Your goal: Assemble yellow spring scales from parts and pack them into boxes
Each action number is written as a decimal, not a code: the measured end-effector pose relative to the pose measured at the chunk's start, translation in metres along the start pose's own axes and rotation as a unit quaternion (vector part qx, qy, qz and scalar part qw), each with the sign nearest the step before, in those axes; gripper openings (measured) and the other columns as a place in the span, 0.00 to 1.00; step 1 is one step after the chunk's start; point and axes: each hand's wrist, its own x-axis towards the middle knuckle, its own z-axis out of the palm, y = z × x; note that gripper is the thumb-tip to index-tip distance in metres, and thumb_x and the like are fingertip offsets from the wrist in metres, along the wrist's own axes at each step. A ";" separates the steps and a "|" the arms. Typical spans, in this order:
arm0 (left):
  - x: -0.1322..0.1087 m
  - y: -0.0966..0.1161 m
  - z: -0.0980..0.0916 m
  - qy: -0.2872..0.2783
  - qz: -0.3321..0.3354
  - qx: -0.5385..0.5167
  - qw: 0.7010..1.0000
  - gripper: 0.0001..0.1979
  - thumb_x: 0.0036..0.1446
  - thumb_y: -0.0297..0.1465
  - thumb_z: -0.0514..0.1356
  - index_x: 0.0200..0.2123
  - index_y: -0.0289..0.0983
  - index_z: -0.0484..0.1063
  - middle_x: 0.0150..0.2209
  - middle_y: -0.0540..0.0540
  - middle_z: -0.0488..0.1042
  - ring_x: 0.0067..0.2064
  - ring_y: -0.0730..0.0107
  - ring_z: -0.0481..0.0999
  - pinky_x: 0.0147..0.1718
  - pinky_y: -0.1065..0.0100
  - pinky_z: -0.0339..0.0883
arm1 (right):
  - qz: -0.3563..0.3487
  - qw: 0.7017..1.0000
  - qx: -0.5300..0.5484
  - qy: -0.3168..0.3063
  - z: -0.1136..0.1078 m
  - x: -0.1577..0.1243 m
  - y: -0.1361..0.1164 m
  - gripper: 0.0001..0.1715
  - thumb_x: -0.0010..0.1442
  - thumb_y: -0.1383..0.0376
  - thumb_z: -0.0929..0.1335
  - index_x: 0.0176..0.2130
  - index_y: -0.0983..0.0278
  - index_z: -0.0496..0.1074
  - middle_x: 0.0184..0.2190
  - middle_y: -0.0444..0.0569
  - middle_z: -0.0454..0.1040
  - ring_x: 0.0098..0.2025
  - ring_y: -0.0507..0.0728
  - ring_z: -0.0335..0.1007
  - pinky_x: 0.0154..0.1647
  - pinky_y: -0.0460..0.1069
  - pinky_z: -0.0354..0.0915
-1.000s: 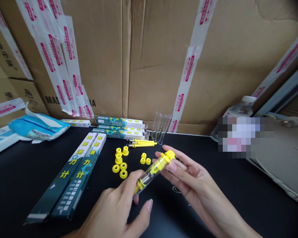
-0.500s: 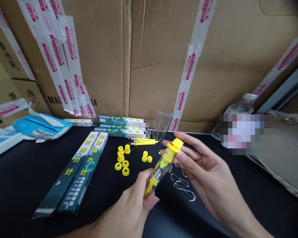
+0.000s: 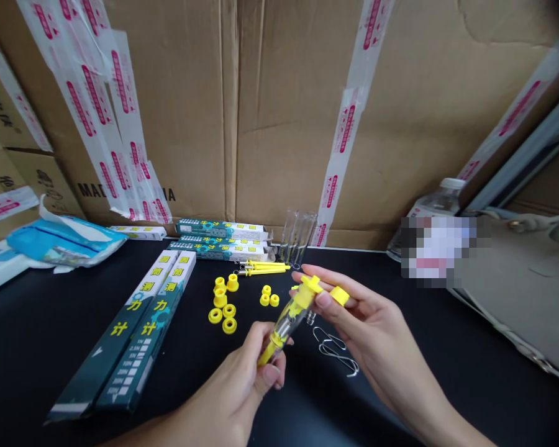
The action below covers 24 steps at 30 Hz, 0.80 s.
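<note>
My left hand (image 3: 242,379) pinches the lower yellow end of a clear tube with yellow inner parts (image 3: 289,320), tilted up to the right above the black table (image 3: 37,335). My right hand (image 3: 368,329) grips the tube's upper yellow end with thumb and fingers, and a yellow cap (image 3: 339,295) rests on its fingers just off the tube. Metal wire hooks (image 3: 333,347) lie on the table beneath the hands.
Several loose yellow caps (image 3: 223,304) and yellow rods (image 3: 263,268) lie behind the hands, with clear empty tubes (image 3: 298,239). Dark green boxes (image 3: 130,335) lie at the left, more (image 3: 223,239) by the cardboard wall. A blue packet (image 3: 60,239) is far left, a bottle (image 3: 435,208) at right.
The tube dropped slightly and turned; a yellow cap that sat on its top end now lies apart on my right fingers. The view shifted a little.
</note>
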 end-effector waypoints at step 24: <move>0.003 -0.010 -0.003 0.009 -0.038 -0.078 0.996 0.25 0.68 0.54 0.45 0.51 0.40 0.59 0.31 0.54 0.62 0.25 0.75 0.57 0.26 0.68 0.53 | 0.087 0.984 0.133 0.082 -0.008 0.018 0.007 0.25 0.54 0.57 0.76 0.48 0.67 0.74 0.27 0.41 0.63 0.29 0.50 0.57 0.28 0.44 0.62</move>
